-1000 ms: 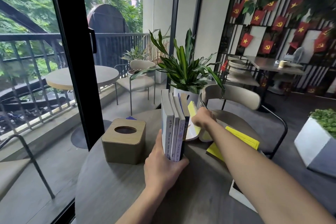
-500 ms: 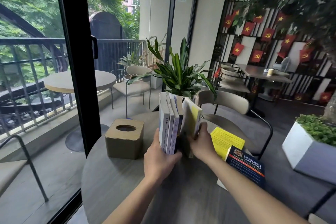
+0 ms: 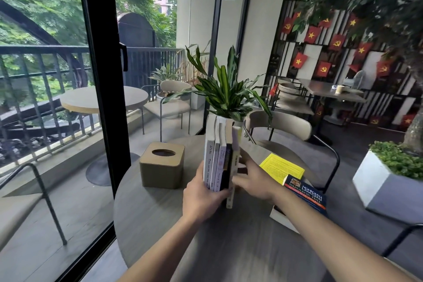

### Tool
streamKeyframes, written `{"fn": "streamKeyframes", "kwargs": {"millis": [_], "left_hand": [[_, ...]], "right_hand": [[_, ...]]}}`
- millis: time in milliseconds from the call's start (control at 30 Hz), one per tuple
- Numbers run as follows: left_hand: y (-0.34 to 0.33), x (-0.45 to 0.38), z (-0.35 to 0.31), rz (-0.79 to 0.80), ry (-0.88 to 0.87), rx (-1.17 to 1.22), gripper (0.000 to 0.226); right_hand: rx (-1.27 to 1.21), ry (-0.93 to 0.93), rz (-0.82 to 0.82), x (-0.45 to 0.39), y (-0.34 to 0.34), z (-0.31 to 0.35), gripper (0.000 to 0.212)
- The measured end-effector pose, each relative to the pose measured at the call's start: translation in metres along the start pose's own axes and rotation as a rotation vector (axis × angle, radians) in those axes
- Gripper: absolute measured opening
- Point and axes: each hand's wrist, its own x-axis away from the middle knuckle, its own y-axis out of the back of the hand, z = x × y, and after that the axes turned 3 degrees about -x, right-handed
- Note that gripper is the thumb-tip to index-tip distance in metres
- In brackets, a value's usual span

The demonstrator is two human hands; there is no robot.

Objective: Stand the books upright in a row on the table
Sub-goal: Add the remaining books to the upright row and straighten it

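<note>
Centre to lower frame: round grey table [image 3: 160, 217] bearing all task items. Behind it, upper centre: potted plant [image 3: 226, 91] rising past the books. Left of centre: wooden tissue box [image 3: 162, 164] sitting apart from the row. Centre: row of upright books [image 3: 218, 158] standing spine-forward, the rightmost cream book [image 3: 234, 167] leaning slightly against its neighbours. Right of centre: dark blue book [image 3: 305, 194] and yellow book [image 3: 282, 167] lying flat, overlapping. Left hand [image 3: 202, 197] bracing the row's left side, fingers curled around the spines' base. Right hand [image 3: 254, 181] pressing flat, fingers extended, against the cream book's right face.
</note>
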Motion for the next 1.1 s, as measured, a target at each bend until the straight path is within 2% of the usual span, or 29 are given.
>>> {"fn": "streamKeyframes", "kwargs": {"millis": [133,233,300,367,567,833,1033,1100], "left_hand": [[0.01,-0.001,0.001,0.1,-0.071,0.008,0.069],[0.014,0.001,-0.004,0.114,-0.1,0.021,0.082],[0.012,0.004,-0.009,0.062,-0.096,-0.015,0.105],[0.008,0.006,-0.013,-0.001,-0.065,-0.038,0.116],[-0.005,0.011,-0.019,-0.143,-0.006,-0.113,0.106],[-0.012,0.004,-0.021,-0.118,0.035,-0.129,0.11],[-0.014,0.008,-0.024,-0.13,0.06,-0.079,0.108],[-0.013,0.009,-0.024,-0.136,0.059,-0.077,0.105]], "right_hand": [[-0.12,0.071,-0.033,0.004,0.005,0.021,0.1],[-0.018,0.097,-0.116,0.001,0.004,0.031,0.112],[0.046,0.124,-0.17,-0.002,-0.001,0.033,0.106],[0.056,0.15,-0.195,-0.004,-0.008,0.033,0.099],[0.124,0.14,-0.301,-0.007,-0.018,0.03,0.092],[0.147,0.131,-0.417,-0.007,-0.02,0.023,0.081],[0.074,0.089,-0.328,0.005,-0.012,0.021,0.081],[0.09,0.083,-0.368,0.013,-0.006,0.013,0.078]]}}
